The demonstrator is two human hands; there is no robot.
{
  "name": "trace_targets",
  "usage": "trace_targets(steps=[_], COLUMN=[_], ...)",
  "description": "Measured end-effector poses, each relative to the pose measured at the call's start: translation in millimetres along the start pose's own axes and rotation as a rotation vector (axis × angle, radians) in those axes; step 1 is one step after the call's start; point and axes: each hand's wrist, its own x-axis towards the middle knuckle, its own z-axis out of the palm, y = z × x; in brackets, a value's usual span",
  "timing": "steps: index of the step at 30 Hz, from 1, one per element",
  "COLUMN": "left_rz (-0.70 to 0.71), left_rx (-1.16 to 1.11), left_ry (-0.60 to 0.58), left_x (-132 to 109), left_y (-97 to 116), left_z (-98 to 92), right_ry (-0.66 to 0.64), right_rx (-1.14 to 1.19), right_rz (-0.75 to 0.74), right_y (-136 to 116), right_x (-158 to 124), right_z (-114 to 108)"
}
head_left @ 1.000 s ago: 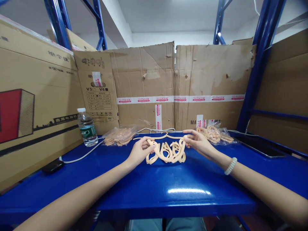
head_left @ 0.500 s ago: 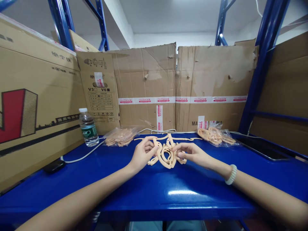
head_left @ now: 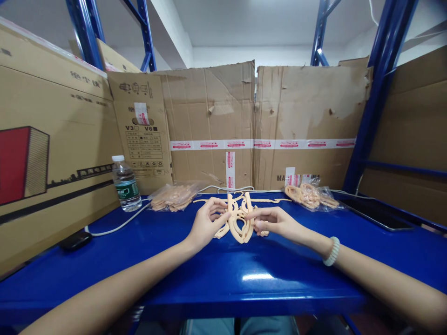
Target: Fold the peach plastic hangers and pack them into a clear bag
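Note:
My left hand [head_left: 206, 224] pinches the left arm of a beige plastic folding hanger [head_left: 236, 231] between thumb and fingers. Opposite it, my right hand [head_left: 277, 221] grips the right arm of the same hanger. Its two arms point upward and meet at the bottom in a narrow V, just above the blue table. More beige hanger parts [head_left: 220, 231] lie right behind it, partly covered by my hands. Farther back, a spread-out beige hanger [head_left: 209, 201] rests flat with its hook toward the cardboard.
Clear bags of beige hangers lie at the left [head_left: 174, 196] and right [head_left: 307, 195] of the table [head_left: 209, 288]. A water bottle [head_left: 126, 186], a black device [head_left: 76, 239] and a white cable [head_left: 118, 228] are on the left. A dark tablet-like slab [head_left: 377, 215] lies right. Cardboard [head_left: 209, 116] walls the back.
The hanger's two upright arms have come closer to parallel, the left one now standing straighter. Both hands keep their hold, and the view has shifted slightly.

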Motion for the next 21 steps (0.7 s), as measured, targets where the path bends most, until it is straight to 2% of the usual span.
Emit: trace_targets(steps=[8, 16, 21], left_rz=[-0.070, -0.008, -0.016], left_rx=[-0.028, -0.012, -0.009], left_ry=[-0.147, -0.174, -0.230], left_x=[-2.1, -4.4, -7.5], left_y=[1.2, 2.0, 2.1], left_z=[2.5, 3.1, 5.0], right_ry=[-0.004, 0.023, -0.036], right_rx=[-0.007, -0.028, -0.059], right_rz=[0.011, -0.004, -0.074], right_y=[1.2, 0.8, -2.8], right_x=[-1.5, -1.8, -4.7], right_z=[0.8, 2.3, 6.8])
